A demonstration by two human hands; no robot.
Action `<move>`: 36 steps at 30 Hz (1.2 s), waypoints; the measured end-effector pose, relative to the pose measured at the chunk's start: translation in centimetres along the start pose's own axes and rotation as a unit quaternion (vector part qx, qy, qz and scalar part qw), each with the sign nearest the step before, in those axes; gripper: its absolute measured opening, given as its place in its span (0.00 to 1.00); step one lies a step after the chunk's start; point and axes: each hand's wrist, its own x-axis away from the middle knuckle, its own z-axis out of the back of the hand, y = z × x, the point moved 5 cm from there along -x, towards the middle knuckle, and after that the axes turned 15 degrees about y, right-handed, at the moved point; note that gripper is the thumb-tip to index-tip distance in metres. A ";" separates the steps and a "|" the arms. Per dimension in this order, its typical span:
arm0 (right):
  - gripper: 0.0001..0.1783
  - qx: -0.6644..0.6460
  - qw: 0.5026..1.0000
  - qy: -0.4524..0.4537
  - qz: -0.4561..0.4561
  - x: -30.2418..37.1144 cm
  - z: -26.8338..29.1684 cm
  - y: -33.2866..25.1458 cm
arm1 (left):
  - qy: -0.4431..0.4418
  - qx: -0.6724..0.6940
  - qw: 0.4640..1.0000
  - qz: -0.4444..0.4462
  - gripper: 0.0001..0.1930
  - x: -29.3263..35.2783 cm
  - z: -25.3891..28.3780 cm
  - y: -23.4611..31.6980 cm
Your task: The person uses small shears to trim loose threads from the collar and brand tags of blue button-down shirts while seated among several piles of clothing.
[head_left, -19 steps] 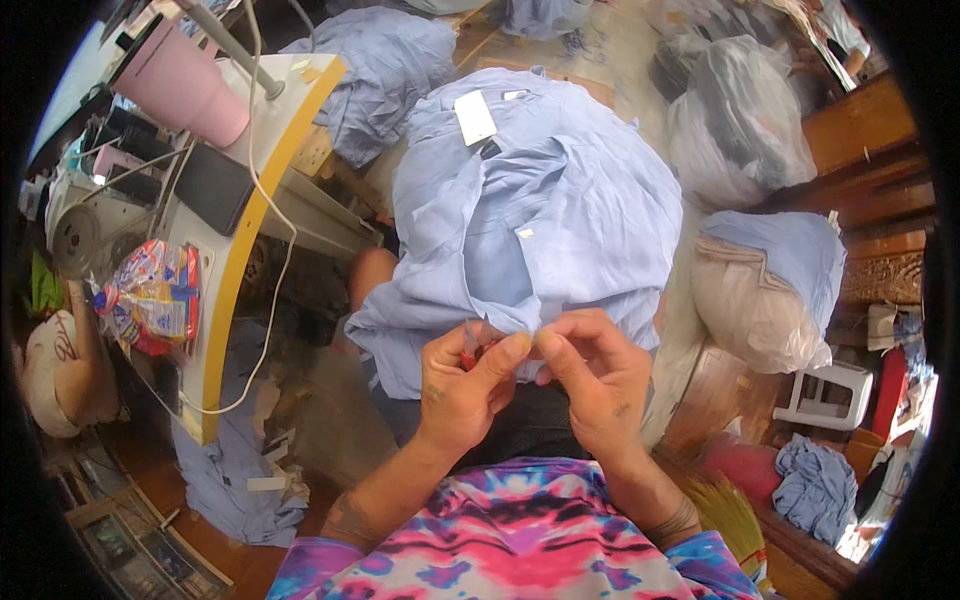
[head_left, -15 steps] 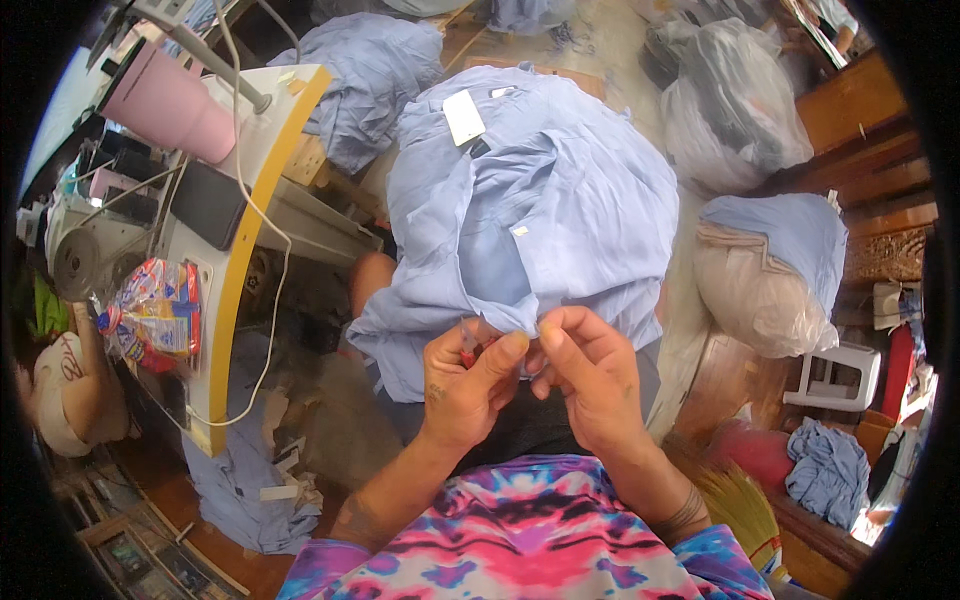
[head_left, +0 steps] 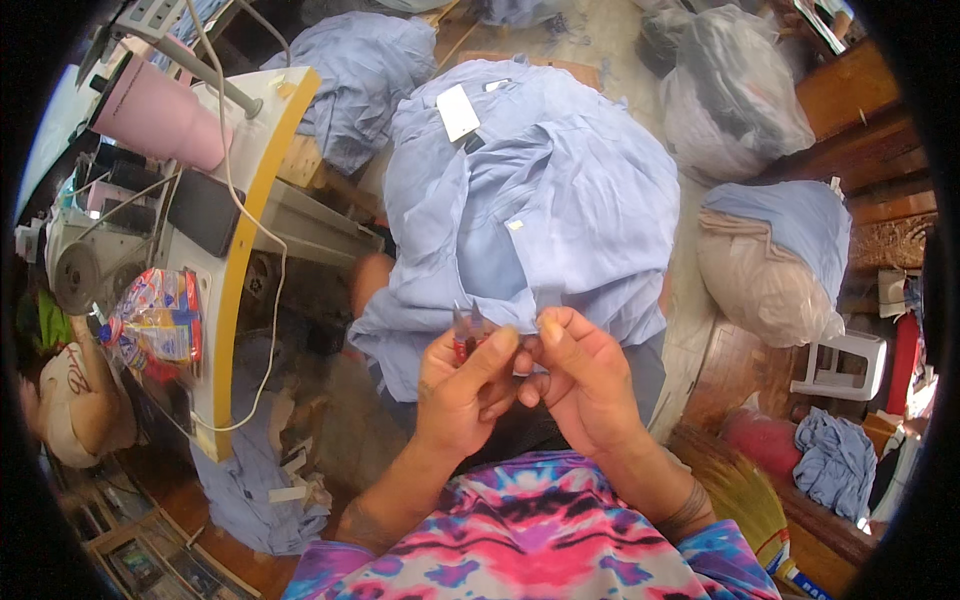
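Note:
A light blue garment (head_left: 600, 205) lies bunched over my lap, its opening facing up and a white tag (head_left: 457, 112) on its far part. Closed around red-handled thread snips (head_left: 466, 328), my left hand (head_left: 458, 385) has the blades pointing up and away from me. Its thumb and finger also press on the near edge of the cloth. My right hand (head_left: 590, 375) pinches that same edge close beside it. The exact bit of cloth between the fingertips is mostly covered.
On the left, a white table with a yellow edge (head_left: 240, 265) bears a pink tumbler (head_left: 160, 110), a dark phone (head_left: 205, 208) and a snack packet (head_left: 160, 320). Plastic-wrapped bundles (head_left: 770, 265), a white stool (head_left: 840, 366) and a broom (head_left: 745, 495) stand right. Another person's arm (head_left: 92, 385) shows far left.
The snips' blades now stick up more clearly from my left hand. Both hands have shifted slightly, still at the garment's near edge. The whole view has tilted a little.

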 end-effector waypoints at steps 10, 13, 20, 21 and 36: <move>0.11 -0.023 0.998 -0.041 -0.040 -1.7 0.3 2.3 | -0.060 -0.057 0.996 0.044 0.25 4.5 0.1 1.7; 0.10 -0.022 0.998 -0.047 -0.032 -1.7 -0.2 2.4 | -0.081 0.014 0.995 0.062 0.24 4.6 0.3 1.5; 0.08 -0.024 0.999 -0.048 -0.003 -1.9 0.1 2.8 | -0.067 0.006 0.995 0.075 0.24 4.8 0.1 0.8; 0.08 -0.023 0.999 -0.040 -0.001 -1.9 0.0 2.9 | -0.068 0.009 0.995 0.072 0.24 4.7 0.2 0.7; 0.09 0.010 0.996 -0.040 0.082 -1.9 -0.5 2.9 | -0.054 -0.017 0.997 0.048 0.20 4.6 0.7 1.0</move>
